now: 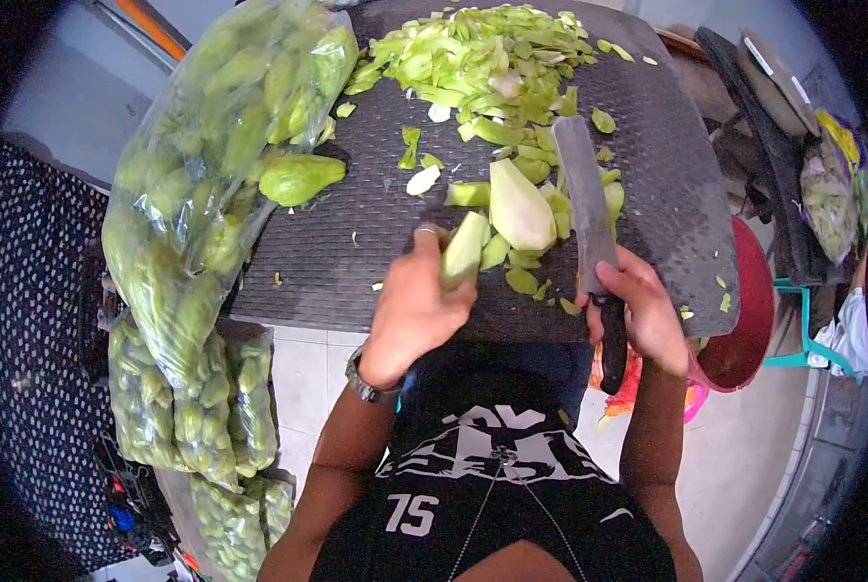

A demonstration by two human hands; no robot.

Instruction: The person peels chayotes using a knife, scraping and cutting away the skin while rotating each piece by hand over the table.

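Note:
My left hand, with a watch on its wrist, is closed around a partly peeled chayote. In my right hand is a large knife, its broad blade pointing away from me and my fingers about the black handle. Between the hands, a bigger peeled chayote rests on loose green peels. Farther up the dark ribbed table lies a large heap of peels. An unpeeled chayote sits to the left, by the mouth of a clear plastic bag full of them.
Several more filled bags stand below the table on the left. A red tub is at the right, beside a turquoise stool. Under the table's front edge is an orange and pink bag. A patterned dark cloth hangs far left.

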